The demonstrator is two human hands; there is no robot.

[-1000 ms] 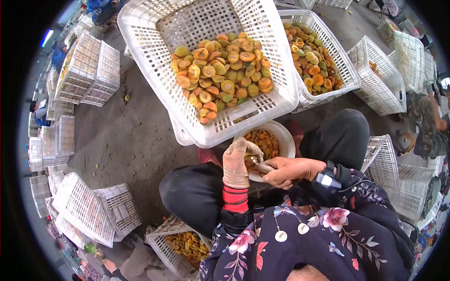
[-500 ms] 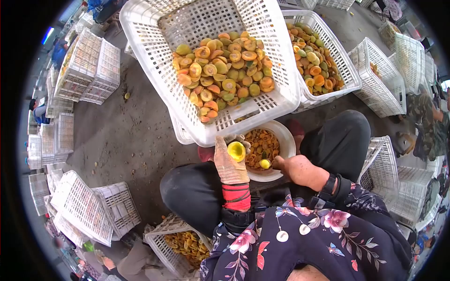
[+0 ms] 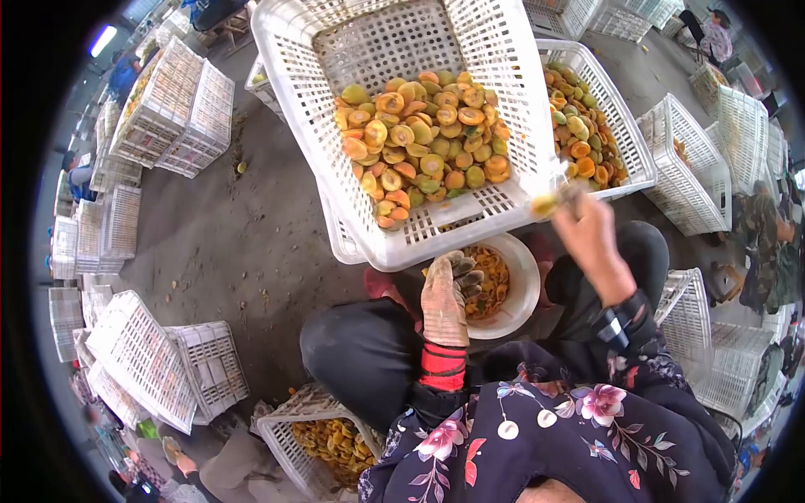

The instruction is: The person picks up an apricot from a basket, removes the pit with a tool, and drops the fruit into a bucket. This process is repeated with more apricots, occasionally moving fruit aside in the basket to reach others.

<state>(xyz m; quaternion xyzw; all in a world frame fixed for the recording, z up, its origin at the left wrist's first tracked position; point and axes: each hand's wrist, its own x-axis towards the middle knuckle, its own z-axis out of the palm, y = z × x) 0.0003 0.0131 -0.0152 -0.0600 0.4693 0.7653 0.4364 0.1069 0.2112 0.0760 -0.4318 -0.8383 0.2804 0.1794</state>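
Note:
My gloved left hand [image 3: 449, 293], its wrist wrapped in red, is over the white bucket's left side with fingers curled; whatever lies inside them is hidden. Orange fruit scraps [image 3: 488, 289] fill the bottom of the white bucket [image 3: 526, 289] between my legs. At the near right corner of the large white crate [image 3: 402, 251], my bare right hand [image 3: 591, 243] is closed and smeared by motion. A yellow piece of stone fruit [image 3: 545, 206] shows blurred at its fingertips. Halved stone fruits [image 3: 428, 138], orange and green, lie piled in that tilted crate.
Behind on the right, another white crate [image 3: 641, 163] holds more fruit halves. Stacked crates [image 3: 180, 109] stand at left, tipped crates [image 3: 147, 360] at lower left. By my left hip is a crate of orange pieces [image 3: 331, 448]. A person in camouflage [image 3: 759, 243] is at far right.
My right hand has risen from the bucket to the crate's right corner with a yellow fruit piece. The hollowed fruit half at my left hand is out of sight, and those fingers have curled.

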